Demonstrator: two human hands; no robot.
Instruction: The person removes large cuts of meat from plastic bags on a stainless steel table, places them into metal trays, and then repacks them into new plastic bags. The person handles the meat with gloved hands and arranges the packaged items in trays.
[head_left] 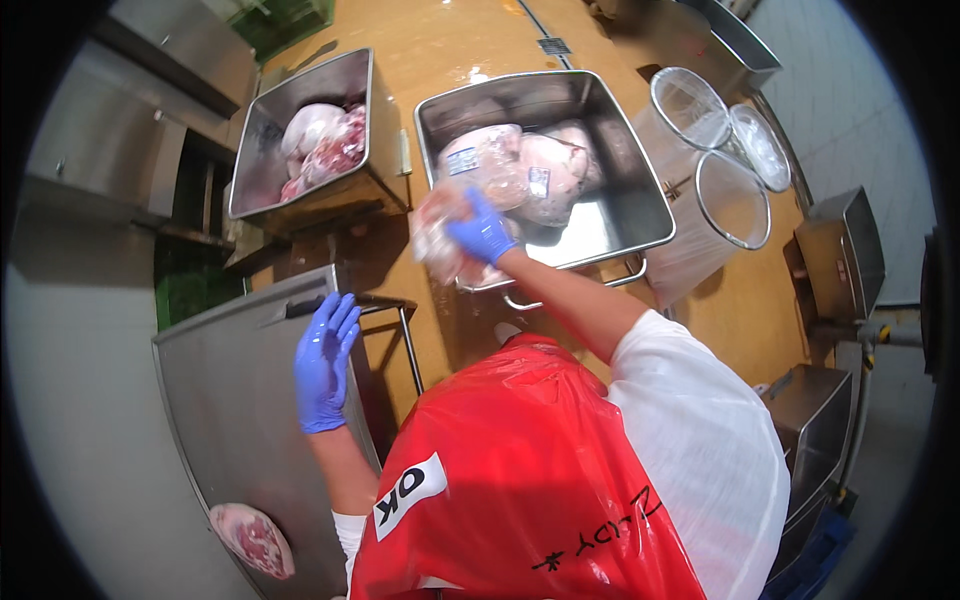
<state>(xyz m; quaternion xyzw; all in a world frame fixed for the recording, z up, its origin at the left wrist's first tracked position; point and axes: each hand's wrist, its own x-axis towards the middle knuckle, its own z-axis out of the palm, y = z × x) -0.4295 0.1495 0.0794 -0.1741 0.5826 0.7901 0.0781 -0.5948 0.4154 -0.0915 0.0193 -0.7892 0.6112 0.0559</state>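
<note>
My right hand (482, 230), in a blue glove, grips a pale pink piece of meat (440, 240) over the near left rim of a metal bin (620, 150). Motion blurs this piece; it seems to be in clear plastic. Inside the bin lie large bagged meat pieces (490, 160) with labels. Off to the left, my gloved left hand (326, 365) has its fingers stretched out over the edge of a metal table (220, 400), holding nothing I can see. By its fingertips lies a knife (300, 308) with a dark handle.
A second metal bin (370, 120) at the far left holds raw meat (325, 145). One cut of meat (252, 540) lies on the table's near end. Hoop-mouthed clear bags (735, 200) stand right of the middle bin. Further metal tubs (845, 250) line the right wall.
</note>
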